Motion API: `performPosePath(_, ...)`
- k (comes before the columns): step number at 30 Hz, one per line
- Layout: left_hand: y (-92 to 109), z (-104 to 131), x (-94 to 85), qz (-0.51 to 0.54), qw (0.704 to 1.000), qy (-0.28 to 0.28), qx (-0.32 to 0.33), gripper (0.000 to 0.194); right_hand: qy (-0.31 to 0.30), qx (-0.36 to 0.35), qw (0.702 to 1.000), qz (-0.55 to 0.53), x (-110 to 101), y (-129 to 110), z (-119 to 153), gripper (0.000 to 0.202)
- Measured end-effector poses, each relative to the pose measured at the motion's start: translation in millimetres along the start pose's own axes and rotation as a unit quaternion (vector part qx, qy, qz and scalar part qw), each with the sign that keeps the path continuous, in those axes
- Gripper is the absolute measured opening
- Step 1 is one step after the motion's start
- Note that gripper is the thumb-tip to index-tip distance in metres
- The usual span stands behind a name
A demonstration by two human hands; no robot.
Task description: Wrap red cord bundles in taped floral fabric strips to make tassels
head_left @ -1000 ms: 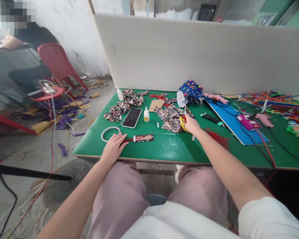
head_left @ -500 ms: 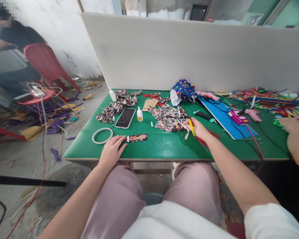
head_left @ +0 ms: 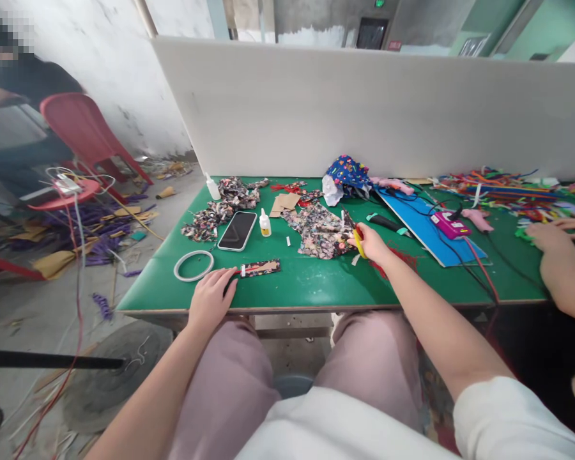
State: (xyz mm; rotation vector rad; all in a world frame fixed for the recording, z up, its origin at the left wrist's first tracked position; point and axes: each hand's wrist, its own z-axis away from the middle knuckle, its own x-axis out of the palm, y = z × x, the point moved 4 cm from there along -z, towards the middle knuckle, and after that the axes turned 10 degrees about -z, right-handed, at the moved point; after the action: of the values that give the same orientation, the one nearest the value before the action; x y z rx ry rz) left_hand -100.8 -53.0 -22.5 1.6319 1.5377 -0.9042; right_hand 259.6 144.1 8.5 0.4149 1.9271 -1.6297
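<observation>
My left hand point(head_left: 213, 295) rests at the table's front edge, fingers closed on the red end of a small floral strip point(head_left: 261, 268) with a white band. My right hand point(head_left: 370, 243) is wrapped round yellow-handled scissors point(head_left: 359, 243), whose dark blades point up and left over a floral fabric piece point(head_left: 320, 231). A white strip point(head_left: 355, 260) lies just below the scissors. Between the hands are a small glue bottle point(head_left: 265, 223), a phone point(head_left: 237, 230) and a tiny white piece point(head_left: 288, 241). A white ring point(head_left: 193, 266) lies left of my left hand.
On the green table point(head_left: 311, 287) lie crumpled floral fabric point(head_left: 234, 193), a black-green cutter point(head_left: 388, 225), a blue board point(head_left: 426, 233), a purple device point(head_left: 449, 225) with cords and colourful strips point(head_left: 498, 188). Another person's hands point(head_left: 551, 239) work at the right. A partition point(head_left: 326, 115) stands behind.
The view has shifted slightly. The scissors have turned and their blades now lie over the floral fabric. The white strip, earlier by my right fingers, now lies mostly hidden beneath the scissors.
</observation>
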Motion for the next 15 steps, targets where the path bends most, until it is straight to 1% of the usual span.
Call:
performPosePath(4, 2, -2, -1.2, 0.007, 1.000, -0.014, 0.002, 0.035, -0.055, -0.020, 0.998, -0.039, -10, -1, 26, 0.033)
performPosePath(8, 3, -9, 0.1, 0.014, 0.997, -0.069, 0.032, 0.046, -0.143, -0.019, 0.989, -0.034, -12, 1, 49, 0.034)
performPosePath(12, 6, -20, 2.4, 0.033, 0.989, -0.123, 0.076, 0.056, -0.262, -0.002, 0.965, -0.033, -15, -5, 67, 0.031)
performPosePath(15, 10, -29, 5.3, 0.042, 0.986, -0.140, 0.083, 0.058, -0.329, 0.021, 0.943, -0.050, -19, -14, 78, 0.030)
